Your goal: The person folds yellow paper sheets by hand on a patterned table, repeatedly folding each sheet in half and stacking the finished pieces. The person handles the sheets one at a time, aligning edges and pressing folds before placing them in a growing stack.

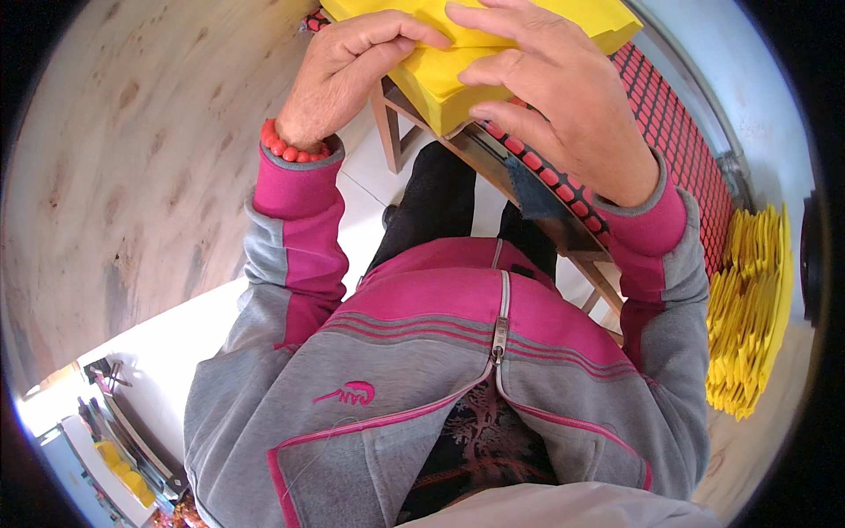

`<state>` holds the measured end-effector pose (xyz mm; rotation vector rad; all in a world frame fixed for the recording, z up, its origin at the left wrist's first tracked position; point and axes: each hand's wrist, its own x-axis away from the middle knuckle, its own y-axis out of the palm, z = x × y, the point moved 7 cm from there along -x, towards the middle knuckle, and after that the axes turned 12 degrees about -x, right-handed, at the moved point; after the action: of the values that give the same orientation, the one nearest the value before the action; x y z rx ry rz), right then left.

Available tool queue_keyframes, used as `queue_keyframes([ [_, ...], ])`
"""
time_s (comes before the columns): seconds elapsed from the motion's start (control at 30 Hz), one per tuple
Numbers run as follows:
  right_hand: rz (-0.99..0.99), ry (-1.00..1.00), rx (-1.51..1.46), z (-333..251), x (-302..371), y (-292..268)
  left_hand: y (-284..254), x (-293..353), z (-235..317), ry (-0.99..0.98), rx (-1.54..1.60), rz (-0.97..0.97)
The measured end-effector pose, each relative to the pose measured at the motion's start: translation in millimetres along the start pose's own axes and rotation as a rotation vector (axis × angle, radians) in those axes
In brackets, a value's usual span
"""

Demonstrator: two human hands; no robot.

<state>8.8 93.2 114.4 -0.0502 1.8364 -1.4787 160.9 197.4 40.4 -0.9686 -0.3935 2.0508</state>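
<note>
Folded yellow sheets [440,75], paper or thin cloth, lie at the near corner of the table at the top of the view. A fold line runs across them. My left hand [348,66] is at their left side, thumb and index finger close together at the fold; the index fingertip presses on the yellow surface. The other fingers are partly hidden. Over the right part hovers my right hand [563,101], its fingers spread and curved, with nothing visible between them. Red beads [290,151] circle my left wrist.
A red and black patterned cover [673,123] lies on the table, right of my right hand. Many folded yellow pieces stand in a stack [748,308] at the far right. Wooden legs [387,132] support the table. A pale wooden panel [132,176] fills the left side.
</note>
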Motion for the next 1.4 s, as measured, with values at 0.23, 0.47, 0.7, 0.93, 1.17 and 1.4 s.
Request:
queue_keyframes([
  [0.23, 0.118, 0.077, -0.162, 19, 1, 15, 1, 0, -2, -0.02, 0.029, -0.018],
  [0.47, 0.184, 0.047, -0.187, 25, 5, 23, 1, 2, -4, -0.01, 0.059, -0.007],
  [0.7, 0.332, 0.04, -0.332, 29, 8, 24, 0, 5, -6, 0.069, 0.073, -0.009],
  [0.93, 0.362, 0.085, -0.366, 31, 8, 25, 1, 6, -8, 0.126, 0.097, 0.063],
  [1.17, 0.398, 0.146, -0.378, 26, 13, 19, 4, 10, -18, 0.041, 0.194, 0.192],
  [1.4, 0.354, 0.003, -0.234, 22, 9, 24, 5, 11, -25, -0.134, 0.356, 0.259],
])
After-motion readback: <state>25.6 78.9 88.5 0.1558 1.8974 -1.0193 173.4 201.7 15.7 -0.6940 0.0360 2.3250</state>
